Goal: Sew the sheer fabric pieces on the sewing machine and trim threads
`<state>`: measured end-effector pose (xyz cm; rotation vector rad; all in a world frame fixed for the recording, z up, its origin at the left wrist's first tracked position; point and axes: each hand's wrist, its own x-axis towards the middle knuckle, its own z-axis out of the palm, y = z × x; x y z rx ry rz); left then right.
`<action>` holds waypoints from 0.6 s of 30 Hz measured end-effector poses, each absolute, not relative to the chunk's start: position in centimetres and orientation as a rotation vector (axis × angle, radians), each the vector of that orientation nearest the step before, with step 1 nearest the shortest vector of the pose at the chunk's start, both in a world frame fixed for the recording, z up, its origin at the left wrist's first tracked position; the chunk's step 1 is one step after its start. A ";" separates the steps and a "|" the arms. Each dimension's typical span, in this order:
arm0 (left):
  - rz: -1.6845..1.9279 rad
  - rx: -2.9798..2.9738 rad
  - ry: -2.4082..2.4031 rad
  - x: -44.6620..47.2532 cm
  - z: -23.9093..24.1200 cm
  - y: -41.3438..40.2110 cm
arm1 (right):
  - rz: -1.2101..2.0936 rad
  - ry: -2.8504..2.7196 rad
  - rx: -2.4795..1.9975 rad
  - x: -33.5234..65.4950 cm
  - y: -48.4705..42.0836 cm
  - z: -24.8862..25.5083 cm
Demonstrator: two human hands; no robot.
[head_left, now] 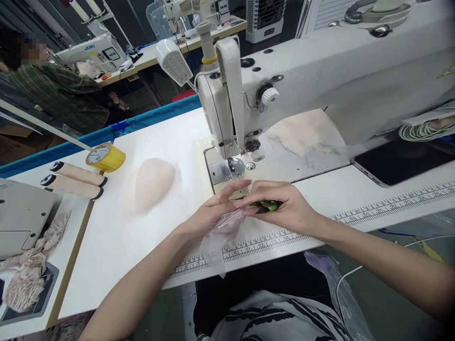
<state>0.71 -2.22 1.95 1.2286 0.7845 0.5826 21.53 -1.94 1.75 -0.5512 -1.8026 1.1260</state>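
My left hand (216, 210) lies on a thin sheer pink fabric piece (222, 232) at the table's front edge, fingers stretched toward the needle plate (225, 170) of the white sewing machine (302, 80). My right hand (280, 203) is closed around a small green tool (269, 205), its fingertips meeting the left hand's over the fabric. Both hands sit just in front of the presser foot.
A pale pink moulded cup (152, 182) lies left of the machine. A yellow tape roll (106, 157) and two pink rolls (76, 179) stand further left, lace pieces (28, 274) at the far left. A phone (398, 163) lies at right. Another person (53, 90) works at a far table.
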 end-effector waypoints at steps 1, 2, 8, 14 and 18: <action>0.560 1.193 0.754 0.8 1.9 -2.2 | 1.118 -1.810 -0.524 21.5 -2.0 1.7; 0.549 1.171 0.728 1.0 1.9 -2.2 | 1.115 -1.824 -0.509 21.4 -2.0 1.7; 0.547 1.131 0.748 1.1 1.7 -2.0 | 1.046 -1.893 -0.543 21.1 -1.9 1.5; 0.614 1.211 0.835 1.0 2.3 -2.7 | 1.133 -1.897 -0.676 21.0 -2.1 3.1; 0.832 1.467 0.878 1.1 3.4 -3.5 | 1.173 -1.872 -0.986 20.9 -2.8 4.6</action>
